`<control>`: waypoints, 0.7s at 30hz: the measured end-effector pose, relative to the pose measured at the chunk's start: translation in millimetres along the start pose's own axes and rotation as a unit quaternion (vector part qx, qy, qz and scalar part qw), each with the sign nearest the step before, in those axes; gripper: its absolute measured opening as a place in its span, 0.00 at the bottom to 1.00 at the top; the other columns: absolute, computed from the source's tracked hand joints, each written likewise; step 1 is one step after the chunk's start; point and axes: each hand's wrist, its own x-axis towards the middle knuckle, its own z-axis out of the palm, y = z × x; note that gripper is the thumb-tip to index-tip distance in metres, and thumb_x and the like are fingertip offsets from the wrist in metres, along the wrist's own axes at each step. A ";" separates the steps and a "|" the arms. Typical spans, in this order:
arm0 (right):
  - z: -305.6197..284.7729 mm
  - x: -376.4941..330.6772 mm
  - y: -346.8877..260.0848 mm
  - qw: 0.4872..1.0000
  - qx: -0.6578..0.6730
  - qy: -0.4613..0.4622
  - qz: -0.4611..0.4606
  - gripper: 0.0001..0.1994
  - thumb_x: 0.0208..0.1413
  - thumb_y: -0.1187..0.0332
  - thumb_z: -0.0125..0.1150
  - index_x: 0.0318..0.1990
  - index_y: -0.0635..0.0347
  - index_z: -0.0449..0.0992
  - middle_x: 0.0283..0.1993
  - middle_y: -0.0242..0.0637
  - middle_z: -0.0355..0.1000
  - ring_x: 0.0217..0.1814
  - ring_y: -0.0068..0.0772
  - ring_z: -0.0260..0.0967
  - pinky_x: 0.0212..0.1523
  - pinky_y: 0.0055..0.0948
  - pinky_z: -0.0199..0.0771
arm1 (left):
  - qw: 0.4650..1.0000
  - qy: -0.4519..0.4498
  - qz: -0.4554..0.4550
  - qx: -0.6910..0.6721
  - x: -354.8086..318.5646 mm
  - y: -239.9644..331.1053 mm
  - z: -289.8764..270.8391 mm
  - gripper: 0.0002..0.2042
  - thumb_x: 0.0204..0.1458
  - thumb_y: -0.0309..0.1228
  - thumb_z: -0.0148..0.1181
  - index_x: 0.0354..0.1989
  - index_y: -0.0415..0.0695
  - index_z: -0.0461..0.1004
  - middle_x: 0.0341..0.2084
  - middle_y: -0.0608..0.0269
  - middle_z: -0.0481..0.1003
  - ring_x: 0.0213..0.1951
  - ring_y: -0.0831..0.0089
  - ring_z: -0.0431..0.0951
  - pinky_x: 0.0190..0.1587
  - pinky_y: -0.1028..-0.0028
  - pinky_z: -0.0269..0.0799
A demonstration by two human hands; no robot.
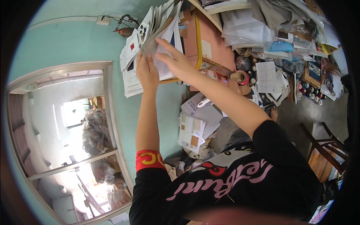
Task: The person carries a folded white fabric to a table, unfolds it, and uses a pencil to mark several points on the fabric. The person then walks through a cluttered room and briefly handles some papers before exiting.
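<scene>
The left hand reaches up at about 11 o'clock, its grip pressed against the underside of a stack of papers that fans out near the top edge; whether the fingers clasp the sheets or only prop them I cannot tell. The right hand lies at 12 o'clock with fingers spread flat on the same stack, its grip released. The stack leans against a pink board with a yellow rim at 1 o'clock. Lower, near the centre, more sheets with brown squares lie loose. At 2 o'clock a roll of tape sits among scattered papers and small bottles
</scene>
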 end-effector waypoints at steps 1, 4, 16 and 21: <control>10.0 3.8 -6.4 0.998 0.058 -0.029 -0.004 0.34 0.58 0.57 0.51 0.68 0.64 0.53 0.69 0.58 0.53 0.72 0.46 0.50 0.69 0.33 0.48 | 1.000 -0.008 -0.016 -0.009 1.5 1.5 -1.1 0.14 0.62 0.28 0.48 0.49 0.31 0.72 0.51 0.41 0.71 0.52 0.47 0.72 0.54 0.63 0.67; 21.5 13.9 -18.5 0.982 0.177 -0.035 0.047 0.36 0.58 0.58 0.49 0.70 0.64 0.47 0.72 0.58 0.47 0.76 0.42 0.43 0.70 0.30 0.44 | 0.998 -0.019 -0.024 -0.048 1.8 4.2 -8.3 0.13 0.61 0.28 0.49 0.49 0.33 0.72 0.50 0.42 0.72 0.51 0.48 0.73 0.53 0.65 0.67; -1.1 5.5 25.5 0.984 0.035 0.163 0.066 0.33 0.56 0.67 0.54 0.69 0.62 0.51 0.66 0.44 0.61 0.67 0.34 0.58 0.67 0.30 0.54 | 0.993 0.111 0.008 0.024 16.0 -22.5 -23.0 0.10 0.58 0.25 0.54 0.44 0.34 0.75 0.43 0.51 0.76 0.45 0.56 0.77 0.47 0.67 0.70; 15.4 -6.1 32.9 0.975 0.190 -0.066 0.092 0.38 0.57 0.65 0.55 0.71 0.62 0.45 0.69 0.47 0.56 0.69 0.36 0.56 0.68 0.30 0.52 | 0.989 0.144 -0.031 -0.001 18.4 -25.5 -27.3 0.10 0.59 0.26 0.53 0.44 0.33 0.75 0.42 0.50 0.77 0.44 0.57 0.77 0.47 0.66 0.70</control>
